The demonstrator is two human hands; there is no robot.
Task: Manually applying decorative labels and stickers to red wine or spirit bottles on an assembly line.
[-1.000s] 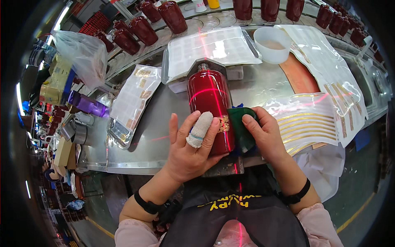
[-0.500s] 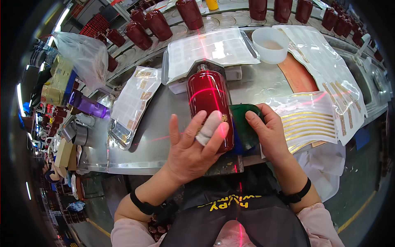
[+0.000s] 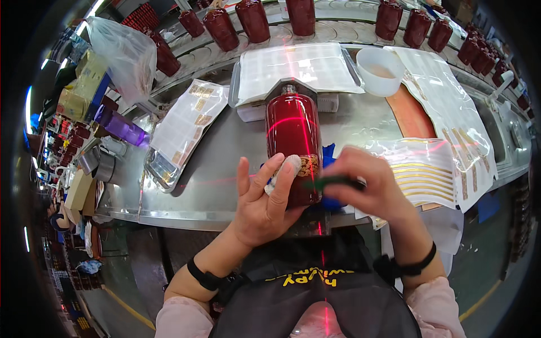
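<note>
A glossy dark red bottle [image 3: 293, 138] lies on its side on the steel bench, neck pointing away from me, with red laser lines crossing it. A gold label [image 3: 307, 165] sits near its lower end. My left hand [image 3: 260, 203] rests against the bottle's near left side, fingers spread, one fingertip wrapped in white tape touching the label's edge. My right hand [image 3: 369, 188] grips a flat dark green scraper [image 3: 332, 182], its edge against the label at the bottle's right side. A blue cloth [image 3: 328, 152] shows under the bottle.
Sheets of gold stickers [image 3: 431, 172] lie to the right, more sticker sheets [image 3: 186, 121] to the left. A white tray [image 3: 298, 67] and a white bowl [image 3: 382, 70] sit behind the bottle. Several red bottles [image 3: 253, 19] stand on the conveyor at the back. A plastic bag [image 3: 127, 53] is far left.
My right hand has turned the green scraper flat and slid it leftward onto the bottle's label. The gold label is now exposed as my left fingers shifted slightly left.
</note>
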